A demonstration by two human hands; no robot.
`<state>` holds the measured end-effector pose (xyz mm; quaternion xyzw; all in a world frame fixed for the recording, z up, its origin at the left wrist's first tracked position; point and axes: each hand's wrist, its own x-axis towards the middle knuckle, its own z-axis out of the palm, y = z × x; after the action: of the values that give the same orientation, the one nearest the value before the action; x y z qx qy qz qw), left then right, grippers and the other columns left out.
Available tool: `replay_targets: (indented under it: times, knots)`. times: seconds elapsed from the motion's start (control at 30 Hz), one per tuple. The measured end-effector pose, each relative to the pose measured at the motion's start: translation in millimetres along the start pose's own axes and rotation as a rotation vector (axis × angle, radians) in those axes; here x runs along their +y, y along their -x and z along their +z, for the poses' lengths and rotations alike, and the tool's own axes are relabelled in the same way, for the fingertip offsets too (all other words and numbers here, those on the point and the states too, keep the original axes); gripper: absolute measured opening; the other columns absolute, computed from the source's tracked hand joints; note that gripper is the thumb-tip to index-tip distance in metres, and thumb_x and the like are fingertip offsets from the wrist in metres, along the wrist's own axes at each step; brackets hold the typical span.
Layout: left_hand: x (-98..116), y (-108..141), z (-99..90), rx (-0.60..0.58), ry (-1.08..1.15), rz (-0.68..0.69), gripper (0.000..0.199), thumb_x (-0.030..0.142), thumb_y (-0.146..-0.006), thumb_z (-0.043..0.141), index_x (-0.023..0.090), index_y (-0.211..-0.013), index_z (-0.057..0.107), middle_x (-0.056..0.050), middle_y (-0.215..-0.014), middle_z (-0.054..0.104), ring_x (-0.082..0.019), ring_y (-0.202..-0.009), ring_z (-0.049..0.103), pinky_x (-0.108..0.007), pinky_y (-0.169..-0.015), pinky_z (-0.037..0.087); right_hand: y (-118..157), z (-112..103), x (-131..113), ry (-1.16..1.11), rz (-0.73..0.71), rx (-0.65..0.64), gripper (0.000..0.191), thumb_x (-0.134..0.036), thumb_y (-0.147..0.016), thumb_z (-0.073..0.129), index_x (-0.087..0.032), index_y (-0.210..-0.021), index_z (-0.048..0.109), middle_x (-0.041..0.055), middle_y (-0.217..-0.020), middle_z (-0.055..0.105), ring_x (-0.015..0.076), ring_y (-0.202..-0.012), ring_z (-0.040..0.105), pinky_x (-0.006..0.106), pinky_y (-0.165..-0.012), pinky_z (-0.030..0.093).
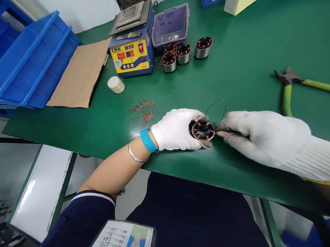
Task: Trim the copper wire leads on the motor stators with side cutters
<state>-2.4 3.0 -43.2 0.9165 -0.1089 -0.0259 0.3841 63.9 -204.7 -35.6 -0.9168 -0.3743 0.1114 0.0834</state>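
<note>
A round metal motor stator (203, 130) with copper windings sits in the grip of my left hand (178, 129), which wears a white glove, its fingers wrapped round the left side. My right hand (263, 138), in a thicker knitted glove, is pinched at the stator's right edge, where a thin wire (226, 104) loops up from between the two hands. Whether it holds the wire's end is hidden by the fingertips. A loose pile of copper wire bits (143, 110) lies on the green table left of my left hand.
Several similar stators (183, 53) stand near a purple bin (170, 26) and a blue-yellow control box (132, 57). Green-handled cutters (288, 80) lie at the right. A white round container (116, 85), cardboard (77, 74) and blue crates (32, 65) are at the left.
</note>
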Motion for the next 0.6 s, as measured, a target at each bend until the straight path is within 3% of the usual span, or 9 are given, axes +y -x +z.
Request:
replay_targets:
  times: [0.1, 0.17, 0.27, 0.37, 0.47, 0.53, 0.6]
  knots:
    - [4, 1, -2.5, 0.002, 0.223, -0.099, 0.06, 0.044, -0.065, 0.084, 0.019, -0.116, 0.067, -0.008, -0.117, 0.073, -0.026, -0.106, 0.072, -0.039, -0.097, 0.058, 3, -6, -4, -0.146, 0.026, 0.078, 0.035, -0.053, -0.078, 0.043, -0.028, -0.081, 0.067, 0.0033, -0.081, 0.073, 0.0239, -0.068, 0.067, 0.033, -0.05, 0.044]
    - [7, 1, -7.3, -0.065, 0.431, -0.203, 0.066, 0.051, -0.073, 0.08, 0.019, -0.127, 0.06, -0.01, -0.123, 0.071, -0.026, -0.104, 0.073, -0.04, -0.088, 0.06, 7, -12, -7, -0.219, 0.025, 0.208, 0.033, -0.05, -0.076, 0.043, -0.026, -0.077, 0.065, 0.0039, -0.075, 0.071, 0.0219, -0.063, 0.064, 0.032, -0.05, 0.043]
    - [9, 1, -14.4, -0.302, 0.687, -0.322, 0.056, 0.06, -0.091, 0.058, 0.018, -0.127, 0.059, -0.012, -0.111, 0.074, -0.023, -0.078, 0.077, -0.035, -0.064, 0.062, 11, -18, -9, -0.278, -0.044, 0.329, 0.026, -0.045, -0.078, 0.046, -0.026, -0.072, 0.062, 0.0026, -0.065, 0.065, 0.0182, -0.053, 0.057, 0.031, -0.046, 0.039]
    - [8, 3, -16.5, -0.398, 0.887, -0.406, 0.049, 0.044, -0.089, 0.063, 0.018, -0.13, 0.054, -0.013, -0.109, 0.074, -0.019, -0.064, 0.074, -0.027, -0.052, 0.059, 11, -20, -9, -0.317, -0.095, 0.322, 0.024, -0.042, -0.079, 0.047, -0.025, -0.07, 0.061, 0.001, -0.061, 0.063, 0.0162, -0.049, 0.054, 0.03, -0.045, 0.038]
    - [9, 8, -17.9, -0.227, 0.889, -0.234, 0.059, 0.026, -0.079, 0.072, 0.024, -0.134, 0.049, -0.011, -0.123, 0.07, -0.023, -0.09, 0.077, -0.03, -0.064, 0.064, 9, -21, -8, -0.383, -0.056, 0.26, 0.025, -0.045, -0.076, 0.048, -0.026, -0.069, 0.062, 0.0002, -0.059, 0.063, 0.0162, -0.048, 0.054, 0.03, -0.046, 0.039]
    - [13, 15, -20.5, -0.138, 0.79, -0.017, 0.047, 0.024, -0.077, 0.074, 0.025, -0.122, 0.057, -0.008, -0.129, 0.068, -0.027, -0.123, 0.066, -0.038, -0.086, 0.064, 8, -23, -8, -0.452, 0.033, 0.171, 0.028, -0.049, -0.074, 0.048, -0.026, -0.07, 0.062, -0.0003, -0.056, 0.061, 0.0166, -0.046, 0.053, 0.03, -0.045, 0.038]
    - [20, 21, -22.9, -0.063, 0.58, 0.199, 0.023, 0.026, -0.079, 0.074, 0.024, -0.1, 0.064, -0.006, -0.136, 0.065, -0.027, -0.142, 0.051, -0.043, -0.105, 0.056, 8, -25, -8, -0.538, 0.099, 0.046, 0.03, -0.053, -0.072, 0.049, -0.026, -0.068, 0.061, -0.0005, -0.053, 0.06, 0.0163, -0.045, 0.051, 0.03, -0.043, 0.037]
